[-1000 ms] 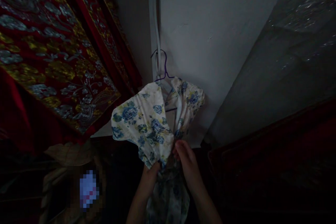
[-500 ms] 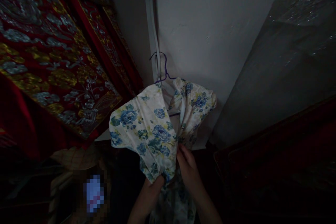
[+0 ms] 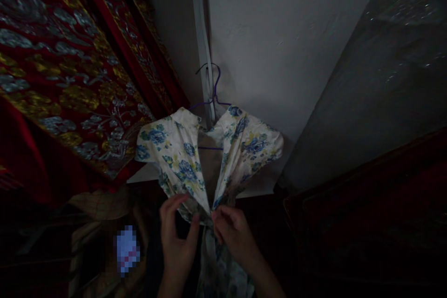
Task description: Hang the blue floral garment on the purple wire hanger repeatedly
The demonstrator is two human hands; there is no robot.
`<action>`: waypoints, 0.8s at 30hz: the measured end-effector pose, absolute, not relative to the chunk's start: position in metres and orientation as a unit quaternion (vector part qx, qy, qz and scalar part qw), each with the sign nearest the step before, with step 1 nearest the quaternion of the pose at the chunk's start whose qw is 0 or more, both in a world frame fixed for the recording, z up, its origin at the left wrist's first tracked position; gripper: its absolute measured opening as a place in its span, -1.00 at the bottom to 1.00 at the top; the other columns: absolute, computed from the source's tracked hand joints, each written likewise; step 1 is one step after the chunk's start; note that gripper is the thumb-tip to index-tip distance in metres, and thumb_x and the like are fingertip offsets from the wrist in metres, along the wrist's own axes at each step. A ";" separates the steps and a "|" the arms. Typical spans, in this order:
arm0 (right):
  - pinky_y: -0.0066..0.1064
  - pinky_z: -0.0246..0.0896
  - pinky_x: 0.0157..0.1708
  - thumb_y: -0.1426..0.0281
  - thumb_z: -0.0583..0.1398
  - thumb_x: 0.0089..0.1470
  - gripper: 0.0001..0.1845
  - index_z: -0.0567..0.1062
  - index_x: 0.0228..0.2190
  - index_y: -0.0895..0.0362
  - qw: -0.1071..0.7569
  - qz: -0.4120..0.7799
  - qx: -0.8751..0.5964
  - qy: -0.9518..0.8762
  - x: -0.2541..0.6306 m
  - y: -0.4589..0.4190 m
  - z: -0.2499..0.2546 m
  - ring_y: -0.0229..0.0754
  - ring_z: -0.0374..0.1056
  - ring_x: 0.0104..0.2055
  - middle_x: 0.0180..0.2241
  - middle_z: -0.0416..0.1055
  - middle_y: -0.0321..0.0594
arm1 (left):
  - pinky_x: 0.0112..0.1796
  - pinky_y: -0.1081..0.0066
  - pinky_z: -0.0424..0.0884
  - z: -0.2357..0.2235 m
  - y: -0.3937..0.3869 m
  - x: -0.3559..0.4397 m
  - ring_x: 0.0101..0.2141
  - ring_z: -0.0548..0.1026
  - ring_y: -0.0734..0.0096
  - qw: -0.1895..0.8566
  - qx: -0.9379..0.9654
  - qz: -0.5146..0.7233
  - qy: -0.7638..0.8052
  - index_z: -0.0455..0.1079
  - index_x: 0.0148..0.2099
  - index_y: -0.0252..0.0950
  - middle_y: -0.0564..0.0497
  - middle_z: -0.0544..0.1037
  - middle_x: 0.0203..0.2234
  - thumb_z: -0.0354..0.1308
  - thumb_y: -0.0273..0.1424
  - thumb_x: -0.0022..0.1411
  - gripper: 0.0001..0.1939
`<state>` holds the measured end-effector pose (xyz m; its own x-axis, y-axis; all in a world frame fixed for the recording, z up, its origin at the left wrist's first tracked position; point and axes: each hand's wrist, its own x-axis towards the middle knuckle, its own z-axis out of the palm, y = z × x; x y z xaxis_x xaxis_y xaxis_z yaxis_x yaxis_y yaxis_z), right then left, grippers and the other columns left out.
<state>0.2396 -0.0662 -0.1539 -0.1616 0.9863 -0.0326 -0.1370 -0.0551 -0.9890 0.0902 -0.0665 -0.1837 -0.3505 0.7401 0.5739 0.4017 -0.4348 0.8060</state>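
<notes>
A white short-sleeved dress (image 3: 251, 144) with blue and yellow flowers hangs on a thin purple hanger (image 3: 215, 95). Its front gapes in a deep V, and the skirt part drops out of view below my hands. My right hand (image 3: 236, 233) pinches the front edge at the bottom of the V; whether it holds a fastener there is too dark to see. Beside the left front panel is my left hand (image 3: 178, 237), thumb and fingers spread apart, with nothing gripped between them.
Red cloth with gold and silver embroidery (image 3: 80, 98) hangs at the left. A pale strap (image 3: 201, 23) runs down the white wall (image 3: 272, 32) to the hanger's hook. Clear plastic sheeting (image 3: 380, 74) covers the right side. A pixelated patch (image 3: 127, 249) shows at lower left.
My left hand has let go of the dress's left panel and opened out. That panel swung left, so the V now gapes wider. My right hand moved slightly left and down.
</notes>
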 end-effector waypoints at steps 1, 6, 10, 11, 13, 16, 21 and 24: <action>-0.47 -0.12 -0.61 -0.06 0.20 0.06 -0.46 0.25 -0.63 0.08 0.478 0.588 -0.429 -0.492 0.236 -0.067 -0.154 -0.36 -0.02 -0.65 -0.73 0.08 -0.43 | 0.10 0.18 0.40 -0.186 -0.069 0.095 0.04 0.48 0.12 0.194 0.582 0.609 0.504 0.42 0.06 -0.22 -0.11 0.50 0.00 0.31 -0.39 0.16 -0.60; -0.49 -0.16 -0.65 0.00 0.24 0.03 -0.49 0.26 -0.65 0.09 0.469 0.571 -0.445 -0.506 0.241 -0.070 -0.157 -0.36 -0.02 -0.66 -0.73 0.07 -0.43 | 0.01 0.29 0.48 -0.204 -0.075 0.116 0.01 0.55 0.17 0.334 0.567 0.601 0.453 0.36 0.18 -0.22 -0.15 0.54 0.04 0.21 -0.38 0.28 -0.58; -0.51 -0.12 -0.66 -0.05 0.19 0.09 -0.46 0.32 -0.64 0.11 0.456 0.597 -0.433 -0.497 0.252 -0.072 -0.162 -0.37 0.02 -0.72 -0.77 0.13 -0.42 | -0.07 0.35 0.52 -0.207 -0.072 0.120 -0.10 0.61 0.20 0.353 0.581 0.585 0.442 0.44 0.09 -0.22 -0.11 0.62 -0.09 0.24 -0.36 0.27 -0.66; -0.51 -0.11 -0.67 -0.08 0.18 0.09 -0.45 0.35 -0.62 0.12 0.459 0.605 -0.431 -0.487 0.253 -0.072 -0.163 -0.37 0.04 -0.73 -0.78 0.15 -0.41 | -0.09 0.36 0.52 -0.207 -0.072 0.121 -0.12 0.62 0.20 0.349 0.584 0.582 0.446 0.46 0.06 -0.22 -0.11 0.63 -0.11 0.25 -0.36 0.26 -0.68; -0.51 -0.08 -0.67 -0.13 0.20 0.06 -0.42 0.40 -0.59 0.13 0.477 0.615 -0.430 -0.457 0.253 -0.071 -0.166 -0.36 0.07 -0.75 -0.78 0.20 -0.38 | -0.12 0.37 0.53 -0.205 -0.072 0.123 -0.15 0.63 0.21 0.338 0.589 0.575 0.457 0.50 0.02 -0.22 -0.11 0.64 -0.14 0.27 -0.35 0.24 -0.71; -0.51 0.01 -0.64 -0.13 0.27 0.00 -0.43 0.46 -0.54 0.15 0.524 0.619 -0.427 -0.401 0.250 -0.068 -0.169 -0.34 0.13 -0.73 -0.77 0.26 -0.36 | -0.18 0.40 0.52 -0.199 -0.073 0.126 -0.22 0.62 0.26 0.326 0.589 0.565 0.478 0.52 -0.07 -0.22 -0.08 0.65 -0.23 0.23 -0.36 0.27 -0.81; -0.50 0.10 -0.59 -0.10 0.28 0.03 -0.45 0.52 -0.51 0.18 0.531 0.626 -0.402 -0.406 0.252 -0.068 -0.163 -0.32 0.20 -0.68 -0.74 0.31 -0.32 | -0.28 0.42 0.49 -0.194 -0.074 0.131 -0.36 0.58 0.31 0.323 0.570 0.580 0.484 0.51 -0.17 -0.23 -0.01 0.60 -0.38 0.24 -0.37 0.22 -0.88; -0.50 0.10 -0.61 -0.09 0.30 0.02 -0.46 0.52 -0.51 0.18 0.533 0.611 -0.411 -0.417 0.259 -0.060 -0.147 -0.33 0.19 -0.69 -0.74 0.33 -0.32 | -0.30 0.42 0.46 -0.196 -0.074 0.134 -0.36 0.55 0.31 0.339 0.583 0.571 0.468 0.48 -0.19 -0.24 0.00 0.57 -0.38 0.20 -0.39 0.25 -0.92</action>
